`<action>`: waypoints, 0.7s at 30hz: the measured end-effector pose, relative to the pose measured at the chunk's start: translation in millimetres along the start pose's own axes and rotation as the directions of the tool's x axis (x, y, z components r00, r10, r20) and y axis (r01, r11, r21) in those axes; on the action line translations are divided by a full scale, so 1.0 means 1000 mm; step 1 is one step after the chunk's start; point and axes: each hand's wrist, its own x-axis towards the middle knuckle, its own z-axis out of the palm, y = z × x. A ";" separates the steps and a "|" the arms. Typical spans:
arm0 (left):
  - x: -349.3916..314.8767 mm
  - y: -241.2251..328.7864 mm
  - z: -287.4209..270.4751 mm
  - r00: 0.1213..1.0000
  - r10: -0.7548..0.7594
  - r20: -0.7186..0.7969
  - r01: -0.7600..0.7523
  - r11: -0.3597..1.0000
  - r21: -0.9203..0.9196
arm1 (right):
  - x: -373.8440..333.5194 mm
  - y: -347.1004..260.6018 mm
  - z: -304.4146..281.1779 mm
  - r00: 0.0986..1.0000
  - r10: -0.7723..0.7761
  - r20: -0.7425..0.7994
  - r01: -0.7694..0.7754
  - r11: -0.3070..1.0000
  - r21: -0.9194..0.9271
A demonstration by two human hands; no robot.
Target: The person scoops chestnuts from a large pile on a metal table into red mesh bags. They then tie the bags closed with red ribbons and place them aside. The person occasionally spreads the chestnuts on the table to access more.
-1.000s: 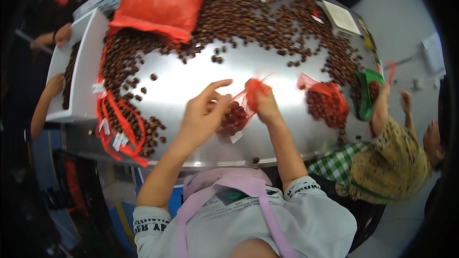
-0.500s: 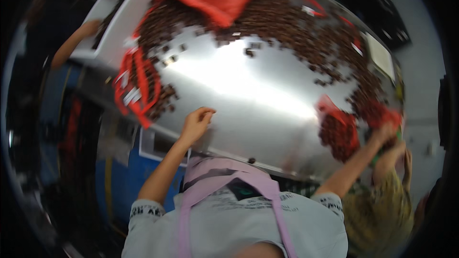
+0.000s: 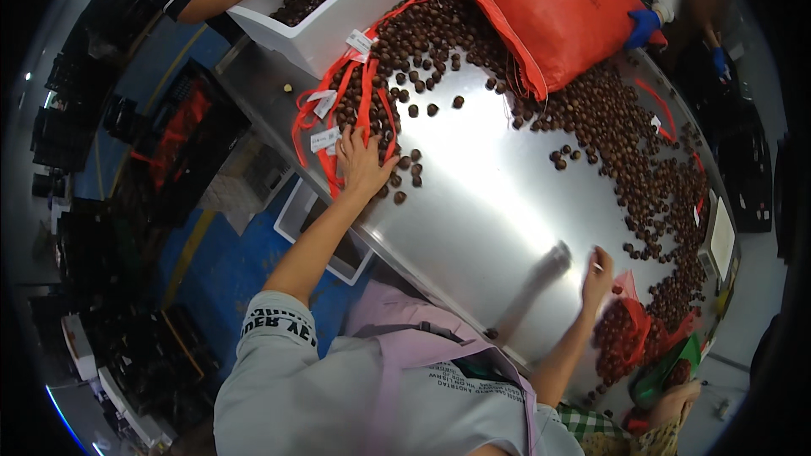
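Red tagged strips (image 3: 367,101) lie among brown nuts (image 3: 625,152) at the left of the metal table (image 3: 473,203), beside a white box (image 3: 325,52). Selecting one seems the step in hand: the left hand (image 3: 361,165) spreads over them, fingers unclenched. Drawing one out calls for pinching a single strip. The right hand (image 3: 597,277) hangs half-curled; I cannot tell whether it holds anything.

1. Near side of red sack (image 3: 557,21): we have bare steel tabletop (image 3: 477,181), room to pass low.
2. Left of sack: white tub (image 3: 355,25) walls us off; red straps (image 3: 369,89) clutter the nearer stretch.
3. Right of sack, curving nearer: brown nuts (image 3: 621,131), then netted bag (image 3: 621,333), obstruct us.
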 end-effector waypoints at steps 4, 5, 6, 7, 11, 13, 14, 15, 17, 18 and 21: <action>0.067 -0.035 0.019 0.984 -0.080 -0.162 0.040 0.971 -0.237 | -0.003 -0.098 0.106 0.956 -0.168 0.239 0.155 0.985 0.073; 0.087 -0.047 0.024 0.972 -0.114 -0.205 0.065 0.971 -0.229 | -0.004 -0.119 0.127 0.937 -0.195 0.289 0.169 0.979 0.110; 0.107 -0.057 0.027 0.977 -0.164 -0.134 0.143 0.977 -0.155 | -0.003 -0.137 0.147 0.917 -0.218 0.334 0.184 0.974 0.131; 0.120 -0.063 0.031 0.971 -0.225 -0.075 0.213 0.966 -0.145 | -0.002 -0.153 0.166 0.895 -0.241 0.375 0.196 0.968 0.154; 0.158 -0.052 0.024 0.919 -0.386 0.080 0.379 0.922 0.083 | 0.031 -0.212 0.234 0.829 -0.346 0.439 0.320 0.938 0.136; 0.169 -0.064 0.037 0.932 -0.354 0.084 0.358 0.933 -0.040 | 0.066 -0.241 0.269 0.783 -0.450 0.430 0.440 0.889 0.130; 0.175 -0.068 0.042 0.929 -0.355 0.103 0.361 0.931 -0.052 | 0.087 -0.252 0.288 0.763 -0.499 0.412 0.500 0.858 0.112; 0.180 -0.069 0.044 0.927 -0.354 0.121 0.363 0.929 -0.067 | 0.111 -0.264 0.306 0.739 -0.546 0.394 0.560 0.823 0.092; 0.191 -0.073 0.050 0.938 -0.326 0.120 0.339 0.934 -0.114 | 0.165 -0.289 0.344 0.644 -0.690 0.330 0.715 0.696 0.059; 0.194 -0.079 0.051 0.948 -0.301 0.101 0.313 0.939 -0.140 | 0.198 -0.305 0.365 0.626 -0.725 0.286 0.753 0.658 0.021; 0.202 -0.085 0.061 0.994 -0.093 -0.054 0.083 0.983 -0.163 | 0.286 -0.356 0.425 0.656 -0.720 0.226 0.749 0.659 -0.072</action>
